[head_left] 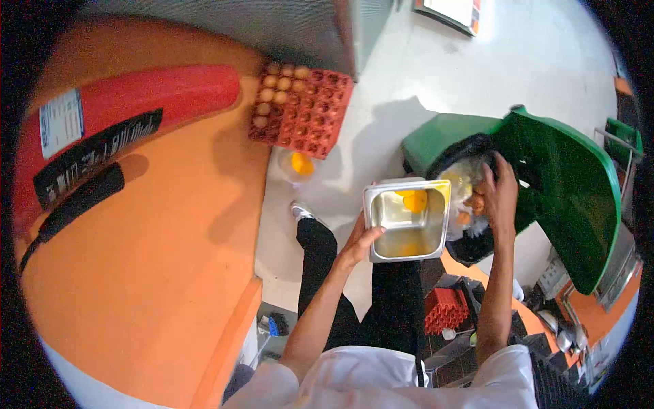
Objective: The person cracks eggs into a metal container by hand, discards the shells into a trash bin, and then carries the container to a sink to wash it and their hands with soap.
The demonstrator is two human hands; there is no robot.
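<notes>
My left hand (357, 242) grips a rectangular steel food pan (407, 253) by its near left side, thumb over the rim. Orange-yellow egg yolk (414, 200) lies inside the pan, with more yellow liquid along its walls. To the right, my right hand (501, 187) reaches over a green bin (453, 129), its fingers pointing down and somewhat apart. Brown eggshells (477, 202) lie just beside those fingers, in the clear plastic bag lining the bin. Nothing shows plainly between the fingers, though the fingertips are partly hidden.
A red egg tray (320, 112), partly filled with brown eggs, sits at the orange counter's (150, 273) far corner. Below it is a clear container with yolk (302, 163). The bin's green lid (579, 184) hangs open. Red stacked trays (446, 310) stand low right.
</notes>
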